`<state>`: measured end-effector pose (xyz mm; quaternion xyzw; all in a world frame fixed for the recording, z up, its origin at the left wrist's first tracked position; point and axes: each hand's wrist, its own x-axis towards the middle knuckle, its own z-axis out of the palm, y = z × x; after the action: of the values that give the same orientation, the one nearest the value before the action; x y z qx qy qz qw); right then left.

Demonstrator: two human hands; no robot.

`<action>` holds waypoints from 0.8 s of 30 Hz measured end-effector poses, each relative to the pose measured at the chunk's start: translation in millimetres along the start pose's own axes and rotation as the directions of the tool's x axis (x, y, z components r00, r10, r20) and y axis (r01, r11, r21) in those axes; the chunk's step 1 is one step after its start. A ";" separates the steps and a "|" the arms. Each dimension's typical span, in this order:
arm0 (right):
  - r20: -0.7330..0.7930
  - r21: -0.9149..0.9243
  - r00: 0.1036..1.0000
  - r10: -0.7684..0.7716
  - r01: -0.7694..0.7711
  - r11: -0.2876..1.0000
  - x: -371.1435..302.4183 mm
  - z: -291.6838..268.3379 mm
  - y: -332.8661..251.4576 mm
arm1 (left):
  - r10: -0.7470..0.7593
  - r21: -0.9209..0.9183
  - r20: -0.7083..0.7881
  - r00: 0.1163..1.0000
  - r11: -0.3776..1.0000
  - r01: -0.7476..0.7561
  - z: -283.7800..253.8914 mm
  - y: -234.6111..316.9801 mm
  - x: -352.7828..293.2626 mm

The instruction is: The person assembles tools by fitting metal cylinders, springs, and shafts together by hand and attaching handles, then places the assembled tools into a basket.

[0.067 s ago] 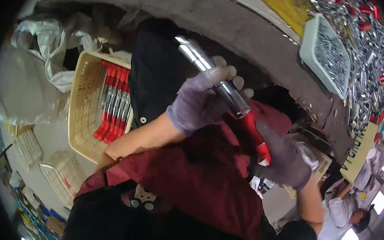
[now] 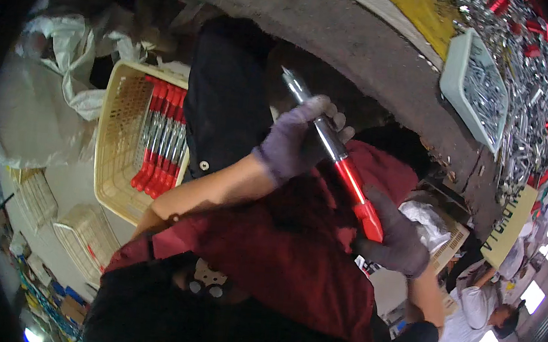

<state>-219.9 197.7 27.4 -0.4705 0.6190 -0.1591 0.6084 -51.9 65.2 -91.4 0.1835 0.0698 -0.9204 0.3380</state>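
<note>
Two gloved hands held one red-and-silver tool [image 2: 350,172] at a slant over the lap, where a maroon apron [image 2: 266,255] was spread. The left hand [image 2: 296,137] was clamped on the silver barrel, its fingers wrapped round it and the narrow tip pointing away from the body. The right hand [image 2: 391,236] was curled round the red end, nearer the apron's right edge, though its palm side was partly hidden. Silver and red parts met in one straight line, so the step in hand seemed to be lining up or tightening the two; whether they were fully joined could not be told. The next move called, in all likelihood, for a firm left grip and a steady turn or push from the right, with the line kept true. To the left, a cream crate [image 2: 100,156] held a row of similar tools [image 2: 163,136], lying side by side along its right edge. At the upper right, a pale tray [image 2: 451,72] of small metal parts [image 2: 483,78] sat at the left edge of a loose metal heap [image 2: 531,96].
</note>
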 end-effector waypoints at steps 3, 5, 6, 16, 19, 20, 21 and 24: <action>-0.233 -0.160 0.963 0.136 -0.176 0.971 39.2 22.9 29.8 | -0.201 -0.164 -0.291 0.935 0.974 0.158 -107.4 -30.9 39.1; -0.296 -0.213 0.925 0.240 -0.309 0.927 63.1 37.5 43.7 | -0.298 0.090 -0.509 0.807 0.915 0.394 -99.1 -51.1 27.6; -0.342 -0.231 0.881 0.327 -0.416 0.880 75.6 41.6 50.7 | -0.298 0.077 -0.520 0.800 0.917 0.391 -111.4 -57.9 24.4; -0.310 -0.504 0.892 0.328 -0.447 0.739 131.4 38.1 62.6 | -0.315 0.373 -0.561 0.766 0.730 0.573 -123.2 -53.9 36.4; -0.281 -0.517 0.902 0.328 -0.430 0.740 136.9 35.7 66.2 | -0.236 0.488 -0.537 0.810 0.696 0.526 -124.5 -54.6 37.4; -0.296 -0.497 0.901 0.317 -0.429 0.755 138.2 34.5 67.5 | -0.181 0.559 -0.522 0.834 0.666 0.494 -121.9 -53.8 38.2; -0.311 -0.477 0.901 0.303 -0.424 0.770 139.5 35.2 66.7 | -0.181 0.558 -0.523 0.833 0.666 0.495 -127.2 -55.9 38.7; -0.320 -0.488 0.907 0.275 -0.407 0.772 146.6 31.6 57.9 | -0.195 0.480 -0.523 0.829 0.736 0.476 -133.6 -55.5 42.7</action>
<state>-187.0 125.1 -112.2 -0.4810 0.7797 0.0836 0.3920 -79.1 115.7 -230.9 0.4659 -0.1138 -0.8753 0.0617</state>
